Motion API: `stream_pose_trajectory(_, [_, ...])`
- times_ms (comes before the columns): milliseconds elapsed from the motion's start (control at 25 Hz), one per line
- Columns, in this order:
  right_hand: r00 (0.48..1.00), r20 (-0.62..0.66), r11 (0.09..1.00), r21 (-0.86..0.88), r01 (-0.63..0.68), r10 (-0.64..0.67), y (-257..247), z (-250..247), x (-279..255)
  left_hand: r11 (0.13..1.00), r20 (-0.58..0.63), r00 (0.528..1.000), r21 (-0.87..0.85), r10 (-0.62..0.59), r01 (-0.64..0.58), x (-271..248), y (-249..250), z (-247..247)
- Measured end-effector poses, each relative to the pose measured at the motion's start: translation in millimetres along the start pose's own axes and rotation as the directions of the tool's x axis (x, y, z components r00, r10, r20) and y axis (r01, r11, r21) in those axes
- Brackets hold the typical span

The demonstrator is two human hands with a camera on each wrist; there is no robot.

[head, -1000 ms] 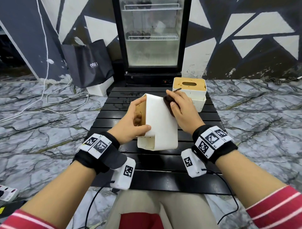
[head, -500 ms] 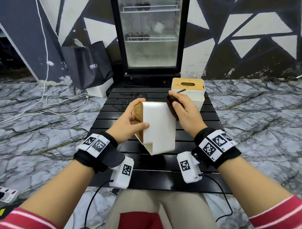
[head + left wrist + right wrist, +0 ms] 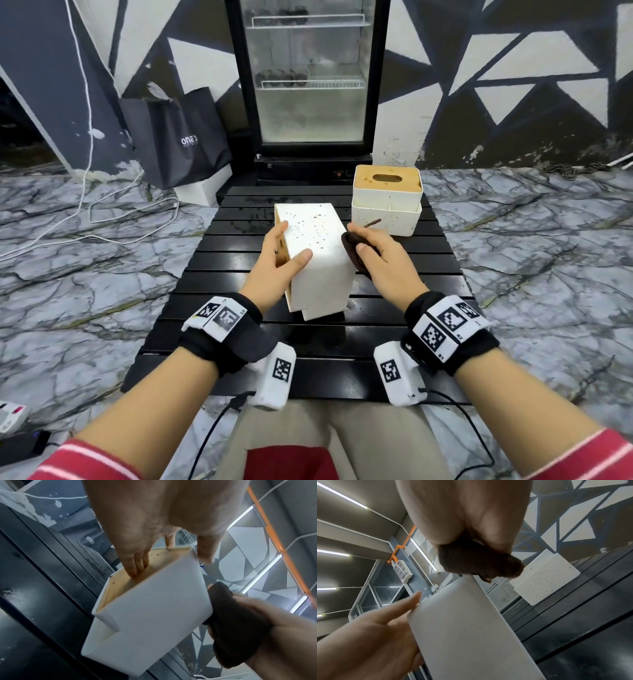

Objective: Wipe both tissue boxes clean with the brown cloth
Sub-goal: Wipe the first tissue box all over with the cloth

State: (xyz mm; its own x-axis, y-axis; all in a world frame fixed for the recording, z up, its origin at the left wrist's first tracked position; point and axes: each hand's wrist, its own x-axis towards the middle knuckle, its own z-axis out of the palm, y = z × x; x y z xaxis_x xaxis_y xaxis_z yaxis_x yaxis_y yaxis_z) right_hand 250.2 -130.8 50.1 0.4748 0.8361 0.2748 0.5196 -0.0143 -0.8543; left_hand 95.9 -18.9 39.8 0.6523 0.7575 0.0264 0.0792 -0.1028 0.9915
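Note:
A white tissue box with a wooden lid lies tipped on its side over the black slatted table, its upturned face dotted with brown spots. My left hand grips it, thumb on the white face and fingers pressed against the wooden lid. My right hand holds the bunched brown cloth against the box's right edge. The cloth shows dark beside the box in the left wrist view. A second white tissue box with a wooden lid stands upright at the table's far right, speckled with brown spots.
A glass-door fridge stands behind the table. A black bag and a white box sit on the marble floor to the left, with white cables trailing across it. My lap is at the table's near edge.
The left hand has turned the held box so a spotted face now points up. The right hand with the cloth has slid from the box's top corner to its right edge.

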Motion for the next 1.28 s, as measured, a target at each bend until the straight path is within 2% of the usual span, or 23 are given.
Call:
stream_pose_trajectory(200, [1.000, 0.014, 0.999, -0.033, 0.017, -0.016, 0.2, 1.2, -0.6, 0.999, -0.034, 0.999, -0.002, 0.036, -0.036, -1.6, -5.0, 0.1])
stream_pose_trajectory(400, [0.996, 0.018, 0.977, -0.197, 0.085, -0.083, 1.8, 1.9, 1.8, 0.982, 0.019, 0.985, 0.076, 0.174, -0.175, -11.9, -5.2, 5.7])
stream_pose_trajectory(520, [0.993, 0.012, 0.958, -0.262, 0.114, -0.115, 6.7, 6.7, -6.2, 0.968, 0.040, 0.982, 0.163, 0.187, -0.191, -18.5, -4.0, 7.1])
stream_pose_trajectory(760, [0.990, -0.003, 0.955, -0.262, 0.137, -0.142, 11.0, 9.0, -16.8, 0.951, 0.005, 0.978, 0.233, 0.210, -0.205, -17.0, -5.0, 8.8])
stream_pose_trajectory(840, [0.988, -0.019, 0.952, -0.268, 0.144, -0.155, 14.1, 8.9, -19.0, 0.950, 0.054, 0.980, 0.238, 0.193, -0.200, -12.7, -0.9, 4.3])
stream_pose_trajectory(1000, [0.986, -0.091, 0.973, -0.195, 0.122, -0.142, 15.2, 4.7, -26.1, 0.956, 0.248, 0.960, 0.224, 0.130, -0.187, -6.9, 2.5, -6.0])
stream_pose_trajectory(1120, [0.975, -0.157, 0.980, -0.147, 0.134, -0.157, 15.4, 7.6, -31.7, 0.954, 0.262, 0.959, 0.246, 0.106, -0.173, -5.5, -1.5, -6.2])
stream_pose_trajectory(1280, [0.940, -0.175, 0.950, -0.170, 0.262, -0.291, 13.0, 22.5, -34.7, 0.948, 0.273, 0.955, 0.259, 0.114, -0.187, -5.1, -1.0, -2.4])
